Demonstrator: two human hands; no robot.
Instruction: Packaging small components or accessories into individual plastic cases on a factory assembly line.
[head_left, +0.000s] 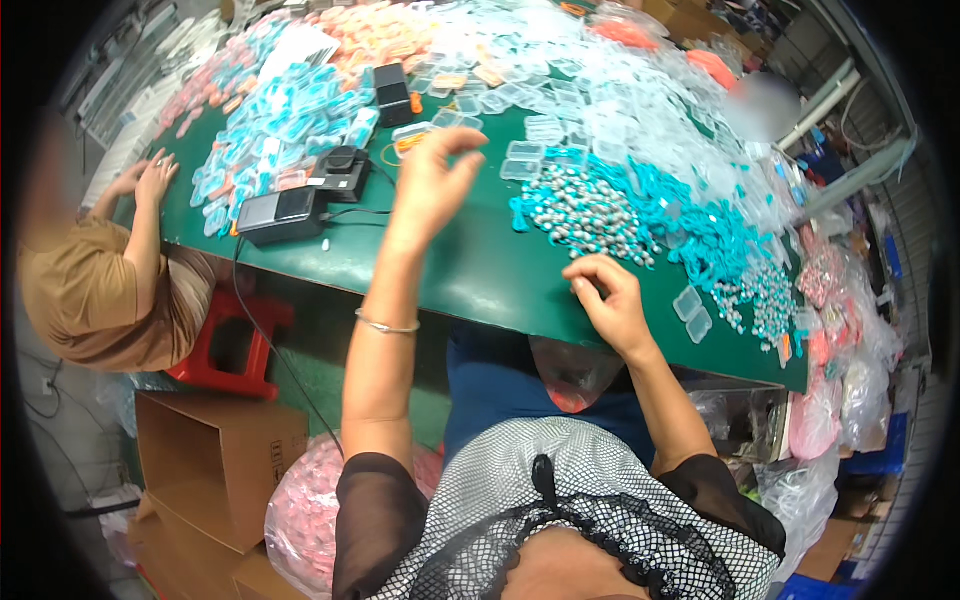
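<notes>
My left hand reaches over the green table, thumb and fingers apart, and nothing shows between them. Just beyond its knuckles lies a small clear plastic case with an orange item inside. My right hand is over the table's near part with its fingers curled in; what they hold, if anything, is hidden. Beyond it spreads a heap of teal cords with silvery round ends. More loose teal cords lie to the right of that heap. An open clear case rests to the right of my right hand.
Black box-shaped devices with a cable stand left of my left hand. Blue cases, orange cases and clear cases are piled farther back. A person sits at the left. Cardboard boxes stand below the table.
</notes>
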